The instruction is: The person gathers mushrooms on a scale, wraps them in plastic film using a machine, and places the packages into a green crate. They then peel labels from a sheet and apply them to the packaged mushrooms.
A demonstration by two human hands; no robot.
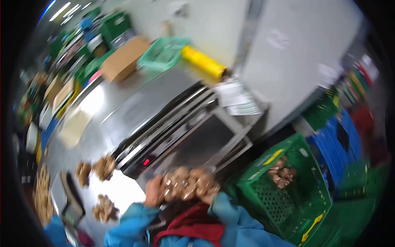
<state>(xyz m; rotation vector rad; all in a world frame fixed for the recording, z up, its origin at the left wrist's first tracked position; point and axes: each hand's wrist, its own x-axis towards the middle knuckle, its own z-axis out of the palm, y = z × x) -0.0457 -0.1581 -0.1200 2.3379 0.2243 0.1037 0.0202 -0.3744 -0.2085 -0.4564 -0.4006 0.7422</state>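
Observation:
My left hand [154, 191] and my right hand [209, 198] grip the two ends of a film-wrapped pack [187, 183] of round brown produce, perhaps mushrooms. The clear film catches the light. I have it in front of my body, by the near edge of a metal wrapping machine [205, 138] with a small red display. To the left, several loose clumps of the same brown produce [103, 208] lie on the steel table. Blur hides exactly how my fingers sit, those of the right hand most.
A green crate [257, 181] stands low at my right with wrapped brown packs [282, 173] in it. Behind the machine are a cardboard box [123, 59], a light green basket [162, 55], a yellow roll [203, 62] and papers [238, 99]. A blue crate [339, 142] is farther right.

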